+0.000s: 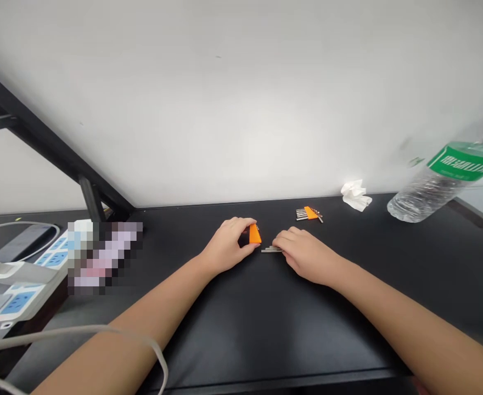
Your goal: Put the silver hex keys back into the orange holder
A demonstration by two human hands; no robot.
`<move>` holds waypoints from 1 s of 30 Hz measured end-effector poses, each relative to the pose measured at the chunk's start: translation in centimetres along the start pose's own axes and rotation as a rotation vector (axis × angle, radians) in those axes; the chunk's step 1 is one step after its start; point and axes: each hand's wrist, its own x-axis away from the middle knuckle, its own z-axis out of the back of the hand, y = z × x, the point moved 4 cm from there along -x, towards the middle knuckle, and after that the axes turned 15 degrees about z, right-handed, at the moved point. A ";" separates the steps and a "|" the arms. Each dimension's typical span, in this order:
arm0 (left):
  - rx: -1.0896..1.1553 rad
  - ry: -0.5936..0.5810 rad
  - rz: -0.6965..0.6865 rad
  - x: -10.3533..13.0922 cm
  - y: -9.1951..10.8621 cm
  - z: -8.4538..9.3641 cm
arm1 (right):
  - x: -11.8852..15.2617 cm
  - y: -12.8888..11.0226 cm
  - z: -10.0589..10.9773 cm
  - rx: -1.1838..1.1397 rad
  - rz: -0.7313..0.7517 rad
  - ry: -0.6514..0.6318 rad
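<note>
My left hand (232, 245) grips a small orange plastic holder (254, 235) between thumb and fingers, just above the black tabletop. A bit of metal shows at the holder's upper edge. To the right, my right hand (303, 252) has its fingers curled down over several thin metal rods (268, 250), probably hex keys. Their left ends stick out toward the orange holder, apart from it, and my fingers hide the other ends. Farther back lies a second orange holder (311, 213) with several metal hex keys (300, 214) fanned through it.
A crumpled white tissue (355, 195) and a tilted clear bottle with a green label (451, 164) are at the back right. White power strips (56, 258), a pixelated item (105, 255) and a black frame (52, 115) stand left. A pale cable (101, 329) crosses my left forearm.
</note>
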 end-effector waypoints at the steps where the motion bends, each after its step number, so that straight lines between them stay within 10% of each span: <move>1: -0.001 0.000 -0.023 0.1 0.3 0.0 | 0.0 0.0 0.3 0.003 0.011 0.023; 7: 0.024 -0.006 -0.167 0.8 2.5 -0.3 | -0.9 0.5 0.9 -0.459 -0.158 0.280; 13: 0.041 -0.069 -0.257 1.1 3.4 -0.8 | -0.9 1.3 -0.1 -0.822 -0.377 0.184; 30: -0.121 -0.010 -0.054 -0.2 0.6 -0.3 | 1.4 4.4 0.5 -0.738 -0.552 0.330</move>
